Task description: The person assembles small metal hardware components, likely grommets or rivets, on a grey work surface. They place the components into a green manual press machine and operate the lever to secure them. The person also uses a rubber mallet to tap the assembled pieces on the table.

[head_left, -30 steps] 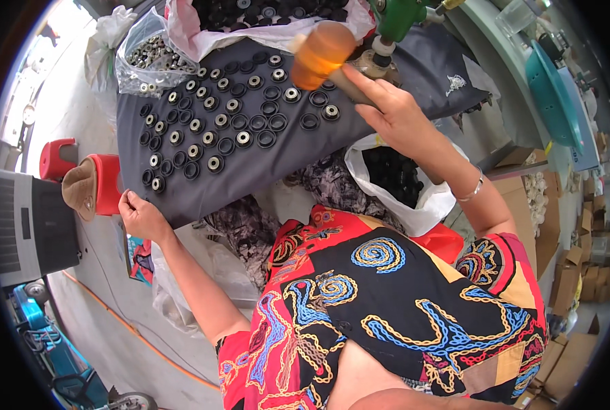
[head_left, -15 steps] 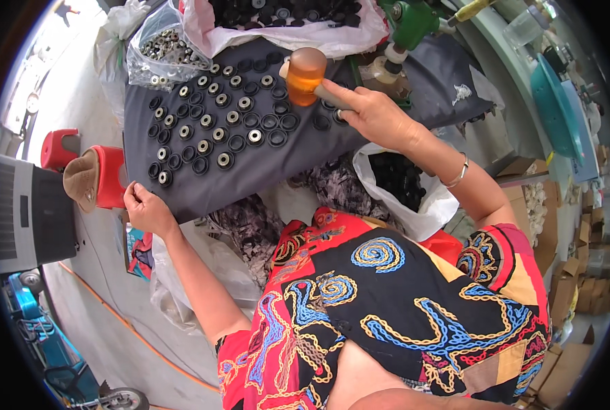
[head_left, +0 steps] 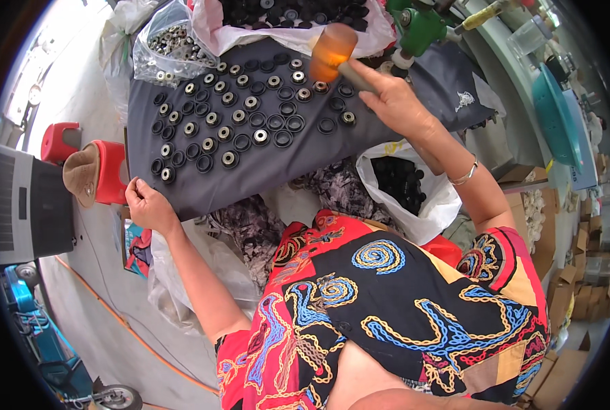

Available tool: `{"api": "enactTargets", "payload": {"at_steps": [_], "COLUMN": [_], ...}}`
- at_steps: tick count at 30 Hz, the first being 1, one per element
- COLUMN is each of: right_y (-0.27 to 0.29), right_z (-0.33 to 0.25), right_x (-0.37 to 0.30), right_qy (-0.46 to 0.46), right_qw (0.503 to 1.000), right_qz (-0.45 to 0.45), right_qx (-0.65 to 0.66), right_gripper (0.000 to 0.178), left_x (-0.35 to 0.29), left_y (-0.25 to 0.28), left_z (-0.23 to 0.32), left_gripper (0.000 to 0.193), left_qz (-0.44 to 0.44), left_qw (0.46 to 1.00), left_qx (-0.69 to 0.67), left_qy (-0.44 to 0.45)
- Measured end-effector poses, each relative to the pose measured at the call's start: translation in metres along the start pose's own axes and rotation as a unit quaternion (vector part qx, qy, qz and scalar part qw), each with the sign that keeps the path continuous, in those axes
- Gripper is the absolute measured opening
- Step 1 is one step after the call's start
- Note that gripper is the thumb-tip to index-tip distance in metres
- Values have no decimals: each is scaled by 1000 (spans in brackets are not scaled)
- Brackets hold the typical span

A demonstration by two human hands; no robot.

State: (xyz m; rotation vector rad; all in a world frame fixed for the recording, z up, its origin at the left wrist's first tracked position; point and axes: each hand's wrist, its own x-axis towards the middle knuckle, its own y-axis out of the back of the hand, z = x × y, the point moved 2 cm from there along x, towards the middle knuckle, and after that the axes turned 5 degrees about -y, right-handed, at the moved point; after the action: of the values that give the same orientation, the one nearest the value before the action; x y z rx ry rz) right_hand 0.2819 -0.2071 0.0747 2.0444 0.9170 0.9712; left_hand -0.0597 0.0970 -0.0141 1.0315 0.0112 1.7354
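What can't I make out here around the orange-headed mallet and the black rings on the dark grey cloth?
Head view only:
- Orange-headed mallet: its head is motion-blurred, and the right hand covers most of the handle.
- Black rings with metal centres: too small to tell which are seated.
- Left hand: its fingertips curl over the dark grey cloth edge, hidden.
- White plastic bag: its dark contents are indistinct.

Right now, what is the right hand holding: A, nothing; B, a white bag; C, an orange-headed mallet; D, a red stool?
C: the right hand grips the handle of the mallet, whose orange head hangs over the black rings on the grey cloth.
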Motion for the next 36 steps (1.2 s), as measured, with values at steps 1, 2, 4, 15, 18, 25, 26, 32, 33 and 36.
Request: {"api": "enactTargets", "payload": {"at_steps": [1,2,4,15,18,25,26,32,33,36], "right_y": [-3,-6,-8,-19,-20,-15,-17,-26,-29,-36], "right_z": [2,5,7,-27,-3,-17,-13,-4,-3,0], "right_x": [0,-1,-2,33,35,44,43,62,61,62], "right_qy": [0,0,-16,-66,0,-38,-36,25,17,53], "right_qw": [1000,999,999,985,999,994,995,1000,1000,999], "right_qz": [-6,-10,-28,-135,-46,-98,-89,-3,-18,-3], "right_qx": [-17,-34,-42,-87,-7,-4,7,-4,-10,4], "right_gripper": [61,61,61,57,57,57,56,56,56,55], "left_x": [-1,1,0,0,0,1,-1,0,0,-1], "left_y": [1,2,3,4,3,4,3,2,4,5], "left_z": [1,3,2,2,0,4,1,4,2,4], "left_gripper": [20,19,20,20,19,19,19,16,16,16], "left_qz": [1,3,-1,-2,-5,-3,-5,2,1,9], "left_qw": [1000,1000,1000,1000,1000,1000,1000,999,1000,999], "left_qx": [0,-2,-3,-5,-13,-8,-13,-36,-27,-32], "left_qy": [1,0,1,16,11,14,16,6,5,-1]}}
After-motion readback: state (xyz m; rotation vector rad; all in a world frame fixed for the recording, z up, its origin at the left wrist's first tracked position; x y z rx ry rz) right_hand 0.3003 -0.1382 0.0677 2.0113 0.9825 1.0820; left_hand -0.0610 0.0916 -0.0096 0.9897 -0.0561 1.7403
